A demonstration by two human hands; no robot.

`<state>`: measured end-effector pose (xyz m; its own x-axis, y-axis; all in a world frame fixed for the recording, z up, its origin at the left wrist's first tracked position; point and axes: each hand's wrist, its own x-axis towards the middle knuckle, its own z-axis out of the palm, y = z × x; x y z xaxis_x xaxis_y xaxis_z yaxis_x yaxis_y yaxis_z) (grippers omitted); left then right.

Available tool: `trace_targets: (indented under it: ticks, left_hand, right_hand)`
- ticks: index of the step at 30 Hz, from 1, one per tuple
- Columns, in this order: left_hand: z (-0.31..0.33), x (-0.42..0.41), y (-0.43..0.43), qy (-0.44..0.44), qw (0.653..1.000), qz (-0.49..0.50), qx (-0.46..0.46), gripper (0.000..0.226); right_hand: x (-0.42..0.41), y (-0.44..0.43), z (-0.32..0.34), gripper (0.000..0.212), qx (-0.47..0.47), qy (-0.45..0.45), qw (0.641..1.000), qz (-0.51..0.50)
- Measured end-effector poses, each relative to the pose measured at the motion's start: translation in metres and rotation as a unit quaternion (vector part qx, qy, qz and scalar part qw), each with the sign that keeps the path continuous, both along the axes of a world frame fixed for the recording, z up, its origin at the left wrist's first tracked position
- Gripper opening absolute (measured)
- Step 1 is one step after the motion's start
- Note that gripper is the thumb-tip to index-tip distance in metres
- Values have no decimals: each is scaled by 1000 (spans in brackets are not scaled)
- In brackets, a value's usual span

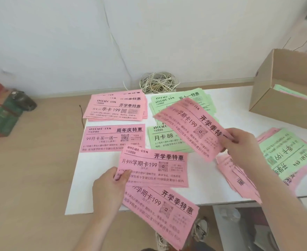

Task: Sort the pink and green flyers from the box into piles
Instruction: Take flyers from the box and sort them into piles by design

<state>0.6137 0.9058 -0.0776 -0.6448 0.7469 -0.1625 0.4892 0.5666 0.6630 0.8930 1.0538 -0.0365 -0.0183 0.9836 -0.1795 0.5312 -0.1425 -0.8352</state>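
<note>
Near the middle of the white tabletop (201, 178), the right hand (239, 147) pinches a tilted pink flyer (189, 127) by its right end, slanted over the two green piles. At seven o'clock from it, the left hand (111, 185) grips a level pink flyer (154, 167) at its lower-left corner, thumb on top, fingers hidden beneath. Both sheets carry black Chinese print, a QR code and "199". A third pink flyer (160, 211) slants at six o'clock, jutting past the table's near edge; I cannot tell whether the left hand holds it too.

A far pink pile (116, 107) lies at eleven o'clock and a near pink pile (113, 138) at nine, both reaching the table's left edge; the nearer one's thickness is hard to judge. A far green pile (181, 98) at twelve and a near green pile (160, 140) just below it are partly covered by the tilted flyer.

At three o'clock a mixed stack (285, 156), green on top, sits near the right edge, and a fanned pink stack (239, 178) lies under the right forearm. Bare white shows between this stack and the level flyer, and at one o'clock before the cardboard box (285, 111), which the frame cuts off; boxed flyers (294, 93) show inside. A twine coil (158, 85) rests at twelve by the wall. A blurred green-and-red object (2, 115) stands on the floor at nine.
</note>
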Motion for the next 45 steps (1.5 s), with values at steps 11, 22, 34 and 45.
trace_targets:
  ticks: [11, 22, 34, 45]
  left_hand:
    - [0, -7, -2, -132, 988, 14, 75, 9]
    - [8, -7, 6, -240, 963, 25, 117, 11]
    - [1, -8, 0, -83, 996, -2, 36, 13]
    - [6, -21, -3, -182, 983, 18, 20, 3]
  right_hand:
    - [-51, -12, -18, 4, -29, -99, 975, 195]
    - [-75, -5, -13, 24, -35, -103, 961, 256]
    - [3, 2, -10, 33, -113, 127, 985, -23]
    - [-54, -40, -25, 21, -136, -187, 934, 272]
